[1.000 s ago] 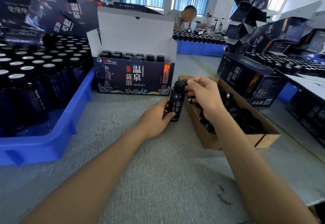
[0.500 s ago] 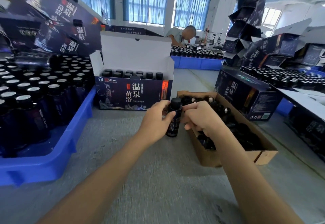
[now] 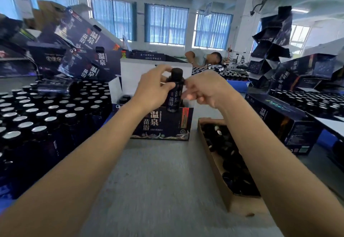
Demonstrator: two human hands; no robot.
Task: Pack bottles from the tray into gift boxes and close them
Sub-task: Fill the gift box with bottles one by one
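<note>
— Now, where's the bottle [image 3: 174, 97]?
— Upright over the open box [image 3: 160, 125], left hand [image 3: 155, 89] wrapped round its upper body.
— And the right hand [image 3: 206, 87]?
— Fingers curled beside the neck; blurred, so I cannot tell whether they pinch it.

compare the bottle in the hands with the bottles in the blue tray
The held bottle wears a black cap; the tray bottles show silver tops. The held bottle is raised, gripped by the left hand at the open gift box; the tray bottles stand untouched in packed rows. Both are dark bottles, roughly upright.
</note>
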